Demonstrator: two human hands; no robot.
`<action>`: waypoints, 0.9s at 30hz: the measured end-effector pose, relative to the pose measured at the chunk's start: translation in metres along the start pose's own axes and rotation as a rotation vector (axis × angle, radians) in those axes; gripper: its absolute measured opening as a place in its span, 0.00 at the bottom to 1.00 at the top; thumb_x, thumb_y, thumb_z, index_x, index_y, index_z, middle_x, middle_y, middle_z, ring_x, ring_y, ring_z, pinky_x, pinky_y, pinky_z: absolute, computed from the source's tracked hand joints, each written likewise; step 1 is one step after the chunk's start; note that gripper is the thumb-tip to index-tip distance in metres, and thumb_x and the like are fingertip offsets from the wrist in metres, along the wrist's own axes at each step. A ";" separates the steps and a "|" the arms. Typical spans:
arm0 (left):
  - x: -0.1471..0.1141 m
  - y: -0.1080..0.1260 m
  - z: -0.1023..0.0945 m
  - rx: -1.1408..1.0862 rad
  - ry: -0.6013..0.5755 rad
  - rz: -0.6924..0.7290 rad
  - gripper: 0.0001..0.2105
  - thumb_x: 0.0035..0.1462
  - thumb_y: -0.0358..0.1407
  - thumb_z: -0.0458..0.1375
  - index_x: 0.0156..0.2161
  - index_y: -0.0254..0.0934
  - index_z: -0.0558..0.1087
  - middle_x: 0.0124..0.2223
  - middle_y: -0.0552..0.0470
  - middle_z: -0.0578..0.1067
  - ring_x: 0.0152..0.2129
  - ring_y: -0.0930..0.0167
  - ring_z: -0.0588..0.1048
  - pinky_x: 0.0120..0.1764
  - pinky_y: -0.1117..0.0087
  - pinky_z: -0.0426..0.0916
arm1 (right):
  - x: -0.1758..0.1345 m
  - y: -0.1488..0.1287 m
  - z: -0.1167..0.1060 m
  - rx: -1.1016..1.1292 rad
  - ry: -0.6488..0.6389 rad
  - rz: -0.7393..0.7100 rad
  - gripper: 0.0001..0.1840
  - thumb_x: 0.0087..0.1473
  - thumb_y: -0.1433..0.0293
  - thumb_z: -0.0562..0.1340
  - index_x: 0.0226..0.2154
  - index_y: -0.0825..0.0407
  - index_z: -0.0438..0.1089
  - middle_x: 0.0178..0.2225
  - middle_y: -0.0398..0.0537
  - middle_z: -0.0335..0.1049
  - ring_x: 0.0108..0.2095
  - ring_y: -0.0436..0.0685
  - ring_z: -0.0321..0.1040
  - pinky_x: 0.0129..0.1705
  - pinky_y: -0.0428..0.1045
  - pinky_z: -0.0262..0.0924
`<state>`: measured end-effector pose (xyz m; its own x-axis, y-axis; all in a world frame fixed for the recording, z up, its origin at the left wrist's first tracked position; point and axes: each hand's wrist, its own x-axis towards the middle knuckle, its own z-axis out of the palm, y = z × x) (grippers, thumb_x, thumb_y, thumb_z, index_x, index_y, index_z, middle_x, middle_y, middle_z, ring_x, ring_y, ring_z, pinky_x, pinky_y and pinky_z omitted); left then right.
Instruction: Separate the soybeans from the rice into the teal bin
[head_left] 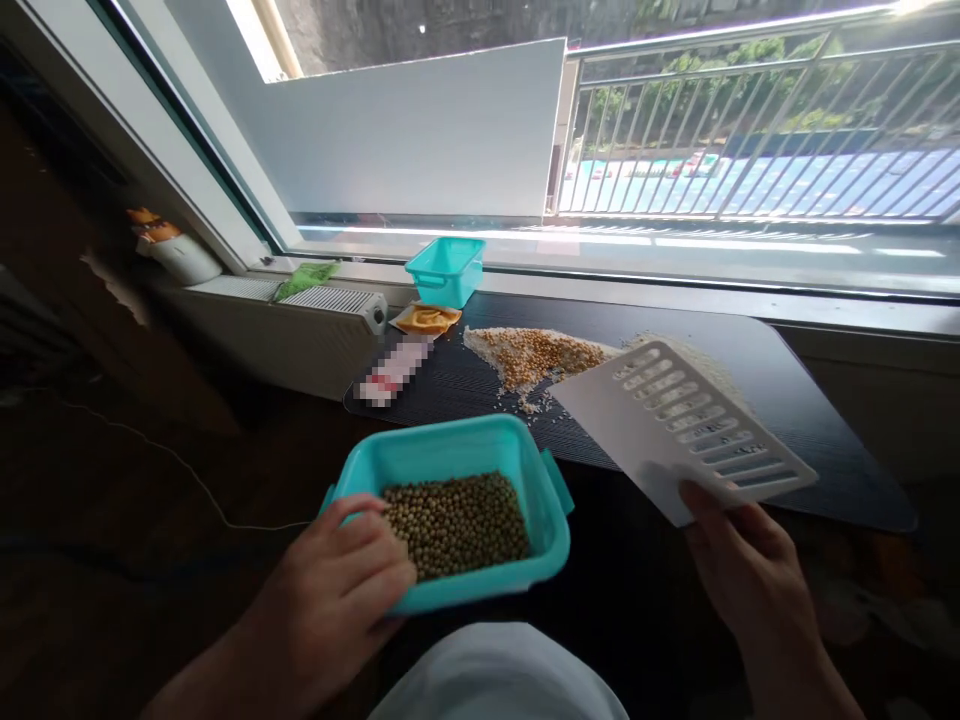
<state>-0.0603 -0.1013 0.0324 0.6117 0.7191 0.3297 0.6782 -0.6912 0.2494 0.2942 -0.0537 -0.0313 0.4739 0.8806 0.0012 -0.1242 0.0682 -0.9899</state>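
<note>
My left hand (341, 585) grips the near-left rim of a teal plastic bin (450, 437), fingers hooked over the edge. Inside, a layer of small round brownish-green beans (457, 525) covers the bottom. The bin is in front of the table's near edge, above my lap. In my right hand (739, 555) is a thin white slotted plastic sheet (637, 425), pinched at its lower edge and tilted over the table. Behind it lie a spread of orange-yellow grains (536, 355) mixed with white rice-like grains, and a paler heap (705, 362) partly hidden by the sheet.
The dark table (817, 420) stands against the window sill. At its back left are a second teal bin (448, 270), an orange-yellow packet (427, 319) and a blurred-out pinkish item (394, 370). A radiator (300, 325) with a green cloth (307, 280) adjoins the left side.
</note>
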 end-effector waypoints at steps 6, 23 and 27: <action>0.060 -0.038 0.021 0.193 0.159 0.044 0.05 0.60 0.28 0.55 0.34 0.40 0.70 0.32 0.53 0.77 0.32 0.67 0.72 0.44 0.60 0.64 | -0.006 0.001 -0.031 0.068 0.239 -0.052 0.12 0.42 0.61 0.74 0.32 0.46 0.80 0.33 0.44 0.82 0.35 0.61 0.80 0.37 0.52 0.77; 0.085 -0.099 0.055 0.215 0.272 -0.010 0.04 0.61 0.33 0.57 0.42 0.40 0.70 0.36 0.50 0.77 0.35 0.64 0.74 0.45 0.58 0.64 | -0.013 0.040 0.029 -0.379 -0.246 -0.441 0.15 0.57 0.71 0.62 0.45 0.40 0.78 0.44 0.43 0.80 0.44 0.61 0.78 0.49 0.52 0.73; 0.082 -0.092 0.057 0.186 0.367 -0.160 0.12 0.60 0.36 0.59 0.48 0.40 0.70 0.47 0.44 0.74 0.45 0.59 0.72 0.53 0.52 0.62 | 0.005 0.053 0.013 -0.487 -0.191 -0.585 0.21 0.57 0.75 0.61 0.51 0.39 0.74 0.47 0.44 0.78 0.45 0.59 0.77 0.50 0.52 0.72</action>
<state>-0.0492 0.0254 -0.0158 0.3303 0.7203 0.6099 0.8350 -0.5243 0.1670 0.2787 -0.0399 -0.0820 0.1808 0.8336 0.5220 0.5162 0.3713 -0.7718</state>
